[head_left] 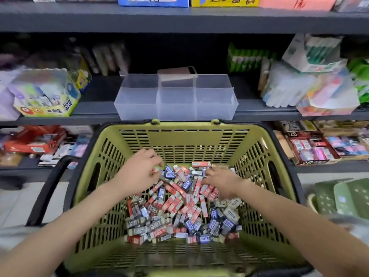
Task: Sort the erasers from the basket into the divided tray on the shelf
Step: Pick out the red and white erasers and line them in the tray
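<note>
Erasers (pixel 179 206): all heaped in basket (pixel 179 144), lower centre; none in tray (pixel 175 100), upper centre. Reaching in with left hand (pixel 139 172), right hand (pixel 223 182); fingers curled, grips unclear.

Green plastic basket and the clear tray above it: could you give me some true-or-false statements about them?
1. Both the left hand and right hand reach into the green slotted plastic basket. True.
2. The small wrapped erasers all share one colour. False: red, blue and dark wrappers are mixed.
3. The clear plastic divided tray on the shelf already holds erasers. False: its compartments look empty.
4. The tray stands beyond the basket's far rim. True.
</note>
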